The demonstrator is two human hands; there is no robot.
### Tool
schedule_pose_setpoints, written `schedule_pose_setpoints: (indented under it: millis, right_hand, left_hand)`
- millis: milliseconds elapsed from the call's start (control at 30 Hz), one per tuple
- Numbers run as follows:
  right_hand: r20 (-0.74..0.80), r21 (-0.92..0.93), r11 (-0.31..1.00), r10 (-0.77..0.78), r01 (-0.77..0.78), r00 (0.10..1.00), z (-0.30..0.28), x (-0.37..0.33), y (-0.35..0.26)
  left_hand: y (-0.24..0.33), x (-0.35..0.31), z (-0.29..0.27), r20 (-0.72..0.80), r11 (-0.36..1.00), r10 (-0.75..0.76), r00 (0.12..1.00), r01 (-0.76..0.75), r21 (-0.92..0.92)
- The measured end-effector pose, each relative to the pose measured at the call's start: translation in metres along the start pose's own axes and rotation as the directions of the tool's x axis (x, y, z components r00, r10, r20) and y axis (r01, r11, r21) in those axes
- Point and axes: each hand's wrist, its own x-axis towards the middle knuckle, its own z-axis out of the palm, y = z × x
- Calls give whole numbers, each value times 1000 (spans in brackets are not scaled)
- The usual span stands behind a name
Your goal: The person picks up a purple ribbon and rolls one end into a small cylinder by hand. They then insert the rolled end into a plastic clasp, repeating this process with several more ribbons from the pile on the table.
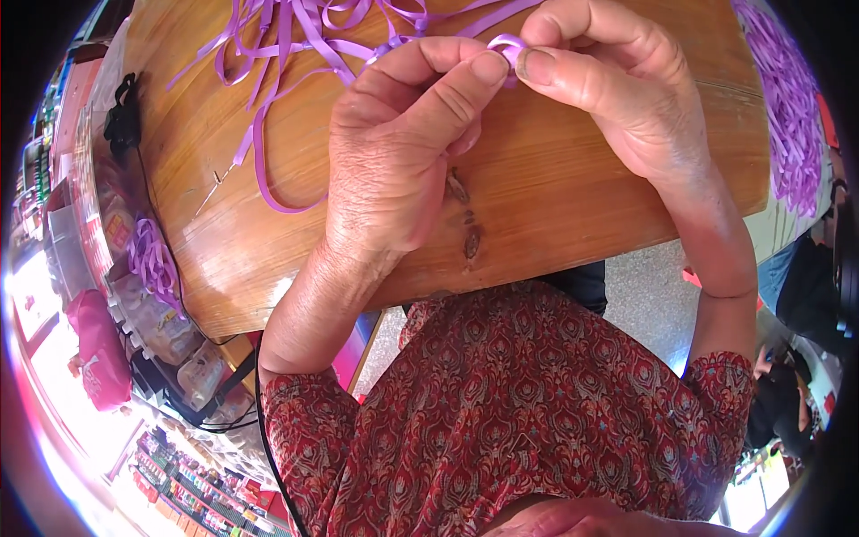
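Above the far part of the wooden table (555,215), both hands meet on a small loop of purple ribbon (508,41). My left hand (394,134) pinches its left side between thumb and forefinger. On the other side, the thumb and fingers of my right hand (626,89) are closed on the same ribbon. Part of the loop is hidden behind the fingertips. Beyond my left hand lies a loose tangle of purple ribbons (284,40), some with small knots or bows. One strand curves down to my left wrist. A thin metal rod (215,185) lies left of it.
A thick bundle of purple ribbons (787,116) hangs over the right table edge. Another purple bundle (154,259) sits at the left, beside a black cable (161,206) and plastic containers. A pink bag (97,349) is farther left. People are at the right rim.
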Motion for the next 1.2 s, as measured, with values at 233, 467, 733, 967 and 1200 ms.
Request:
schedule_pose_setpoints:
  millis: [233, 467, 733, 967, 1200]
  right_hand:
    - [-49, -13, 997, 82, -82, 995, 0, -2, -3]
    - [-31, 239, 923, 317, -301, 948, 4, -3, -9]
    - [-86, -17, 991, 131, -133, 988, 9, -3, -10]
    - [77, -180, 942, -273, 282, 959, 5, 2, 14]
    - [236, 27, 758, -638, 651, 733, 3, 17, 28]
  left_hand:
    - [3, -4, 3, -21, 995, -17, 1000, 14, -103]
    - [-6, 7, -18, 310, 971, 61, 949, 16, -240]
    - [-7, 8, -15, 283, 916, -6, 959, 119, -383]
    - [-10, 4, -18, 108, 960, 5, 994, 26, -279]
    - [-9, 5, -22, 168, 956, -22, 986, 70, -285]
